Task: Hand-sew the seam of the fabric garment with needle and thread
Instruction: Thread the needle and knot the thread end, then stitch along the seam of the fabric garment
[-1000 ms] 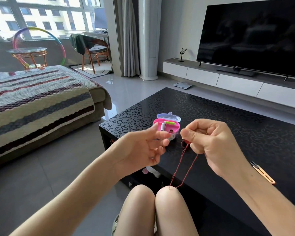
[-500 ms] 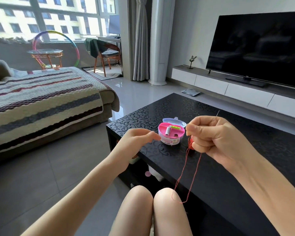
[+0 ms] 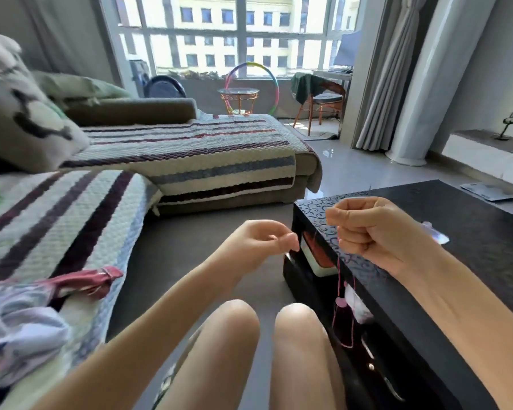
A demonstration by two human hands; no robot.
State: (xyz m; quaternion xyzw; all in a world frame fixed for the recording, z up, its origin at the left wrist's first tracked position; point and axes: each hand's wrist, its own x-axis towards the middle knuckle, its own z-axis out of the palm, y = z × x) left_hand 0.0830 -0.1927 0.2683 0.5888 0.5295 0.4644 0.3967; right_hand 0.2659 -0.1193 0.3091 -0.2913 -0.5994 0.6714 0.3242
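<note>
The right hand (image 3: 376,232) is fisted at the counter's (image 3: 486,250) corner, gripping the red thread (image 3: 338,273), which hangs below it in a loop. The left hand (image 3: 258,247) is curled just beside it; I cannot tell whether it pinches anything. The garment (image 3: 21,327) lies well apart, far left.

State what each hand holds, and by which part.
Right hand grips the red thread at its upper end; the rest hangs loose below the fist. Left hand holds nothing visible.
</note>
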